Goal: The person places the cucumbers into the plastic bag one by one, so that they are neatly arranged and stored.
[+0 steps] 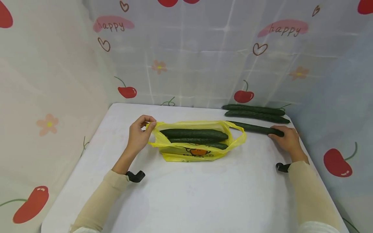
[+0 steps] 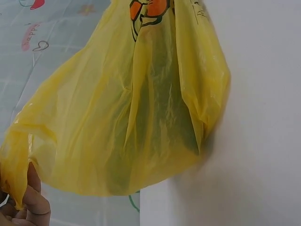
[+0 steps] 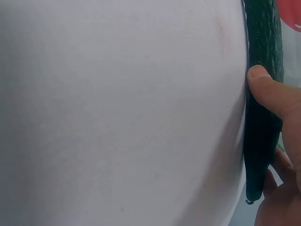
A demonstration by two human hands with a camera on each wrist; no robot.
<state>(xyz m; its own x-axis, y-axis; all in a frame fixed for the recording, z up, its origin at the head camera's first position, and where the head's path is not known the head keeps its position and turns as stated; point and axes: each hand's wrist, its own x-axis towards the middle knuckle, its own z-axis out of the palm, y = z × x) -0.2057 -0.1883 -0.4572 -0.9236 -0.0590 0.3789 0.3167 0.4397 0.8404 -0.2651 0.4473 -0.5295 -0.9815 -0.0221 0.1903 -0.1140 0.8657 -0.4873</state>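
Note:
A yellow plastic bag [image 1: 175, 154] lies on its side mid-table with several cucumbers [image 1: 195, 133] showing in its mouth. My left hand [image 1: 139, 134] pinches the bag's left handle between thumb and fingers; the left wrist view shows the handle bunched in the fingers [image 2: 35, 202]. At the right, my right hand [image 1: 287, 139] grips one end of another cucumber [image 1: 253, 127], thumb on the near side and fingers on the far side. That cucumber's other end passes behind the bag's right handle [image 1: 240, 139]. In the right wrist view the thumb presses on the dark green cucumber [image 3: 261, 136].
Two more cucumbers [image 1: 253, 109] lie side by side at the back right of the white table [image 1: 198, 197]. Behind and beside the table hang patterned curtains [image 1: 186, 64] with cherries and hearts. The table's right edge runs close by my right hand.

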